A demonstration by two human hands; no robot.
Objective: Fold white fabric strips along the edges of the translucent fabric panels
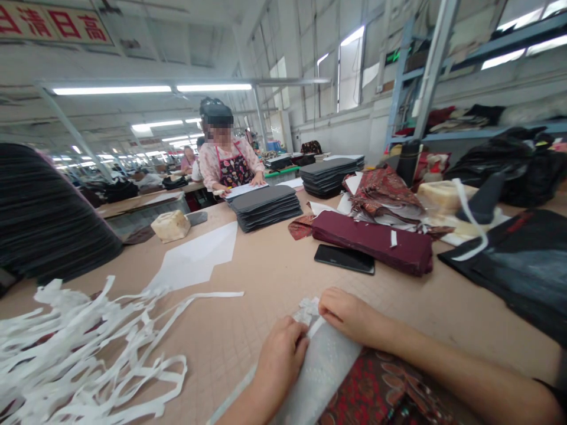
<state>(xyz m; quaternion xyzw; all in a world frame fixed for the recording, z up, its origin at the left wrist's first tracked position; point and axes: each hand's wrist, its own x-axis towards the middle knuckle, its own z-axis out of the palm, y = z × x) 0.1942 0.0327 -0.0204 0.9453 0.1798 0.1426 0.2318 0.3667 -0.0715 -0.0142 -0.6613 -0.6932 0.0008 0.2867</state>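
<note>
My left hand (280,356) and my right hand (349,314) rest close together at the near edge of the tan table (266,277). Both pinch the far end of a pale grey-white fabric strip (321,369) that lies over a red patterned cloth (376,389). The fingers of both hands are curled onto the strip's frayed white tip (307,309). A black phone (344,258) lies flat just beyond my right hand, in front of a folded maroon cloth (374,239).
A tangle of white strips (80,354) covers the near left. A white paper pattern (197,257), grey piece stacks (266,206), a tall dark stack (44,218) and black fabric (522,265) lie around. A person in an apron (228,162) works at the far end.
</note>
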